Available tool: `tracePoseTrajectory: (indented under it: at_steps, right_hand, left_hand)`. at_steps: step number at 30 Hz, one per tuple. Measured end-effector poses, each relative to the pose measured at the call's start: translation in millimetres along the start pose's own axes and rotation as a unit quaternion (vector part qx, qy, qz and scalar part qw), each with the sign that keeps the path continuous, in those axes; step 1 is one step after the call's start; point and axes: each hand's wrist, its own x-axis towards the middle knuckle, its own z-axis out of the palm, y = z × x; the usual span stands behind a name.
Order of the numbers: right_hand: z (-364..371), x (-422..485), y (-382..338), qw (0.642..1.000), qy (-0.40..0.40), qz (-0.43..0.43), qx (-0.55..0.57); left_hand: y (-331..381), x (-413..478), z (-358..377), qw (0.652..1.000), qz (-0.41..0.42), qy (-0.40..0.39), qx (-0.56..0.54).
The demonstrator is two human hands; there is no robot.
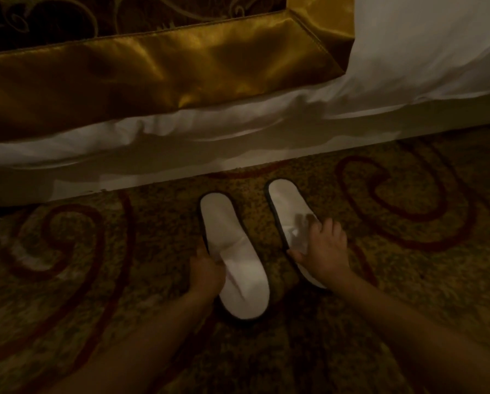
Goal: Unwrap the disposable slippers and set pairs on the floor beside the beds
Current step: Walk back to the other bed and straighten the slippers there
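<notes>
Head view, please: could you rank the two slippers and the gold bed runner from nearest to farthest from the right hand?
1. Right slipper, under the right hand.
2. Left slipper, beside it, by the left hand.
3. Gold bed runner, up on the bed.

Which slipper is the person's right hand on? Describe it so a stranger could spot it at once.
Below the white bed edge, two white dark-rimmed slippers lie side by side on the swirl-patterned carpet. It is the right slipper, toe closer to the bed, with the right hand across its middle; the left hand holds the left slipper by its side.
</notes>
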Motion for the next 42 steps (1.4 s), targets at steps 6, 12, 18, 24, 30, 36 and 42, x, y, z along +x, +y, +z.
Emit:
tracePoseTrajectory:
  at_steps: [6, 12, 18, 24, 30, 36, 42]
  right_hand:
    - [7, 19, 12, 0.988, -0.148, 0.033, 0.025]
    - [15, 20, -10, 0.989, -0.149, 0.001, 0.018]
    - [17, 32, -17, 0.99, -0.138, -0.002, 0.026]
    - [20, 32, -14, 0.991, -0.128, -0.007, 0.028]
    - [22, 31, -13, 0.991, -0.131, -0.013, 0.031]
    - [25, 29, -10, 0.992, -0.125, -0.022, 0.028]
    - [25, 27, -7, 0.994, -0.096, -0.053, 0.026]
  left_hand:
    - [-5, 6, 5, 0.97, -0.02, 0.013, 0.242]
    - [-1, 12, 8, 0.958, -0.033, 0.005, 0.284]
    - [12, 15, 6, 0.977, -0.036, 0.0, 0.209]
    - [14, 19, -6, 0.993, -0.016, 0.015, 0.119]
    - [13, 33, -17, 0.993, -0.013, -0.001, 0.12]
    - [15, 34, -16, 0.987, -0.031, -0.006, 0.156]
    - [11, 21, -10, 0.953, 0.024, 0.065, 0.294]
